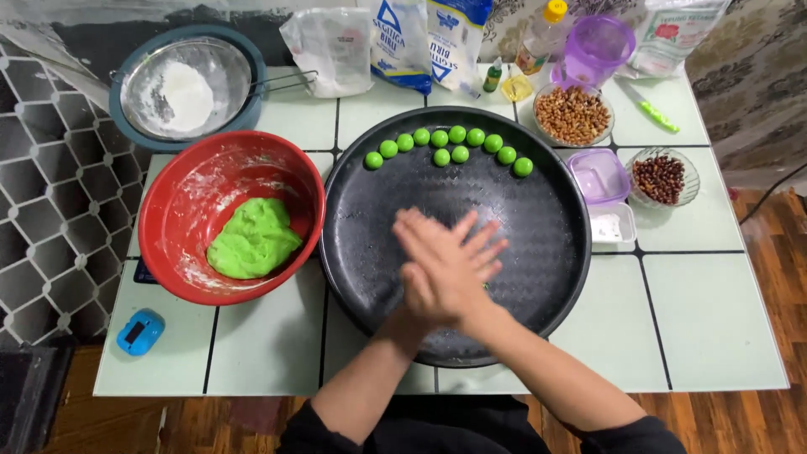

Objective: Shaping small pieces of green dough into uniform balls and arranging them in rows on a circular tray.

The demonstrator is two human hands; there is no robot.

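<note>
My two hands are pressed palm to palm over the middle of the round black tray (538, 210). My right hand (433, 269) lies on top with its fingers pointing up-left. The fingers of my left hand (486, 244) stick out from under it to the upper right. A speck of green dough (486, 287) shows at the edge between the palms. Several small green dough balls (445, 145) sit in an arc along the tray's far side. Left of the tray, a red bowl (181, 197) holds a lump of green dough (252, 238).
At the back left a sieve with white flour (185, 88) rests in a blue basin. Flour bags (424, 38), a bottle, a purple jug (597, 46), bowls of peanuts (573, 113) and red beans (660, 176), a purple box, a knife and a blue timer (140, 332) also stand on the tiled table.
</note>
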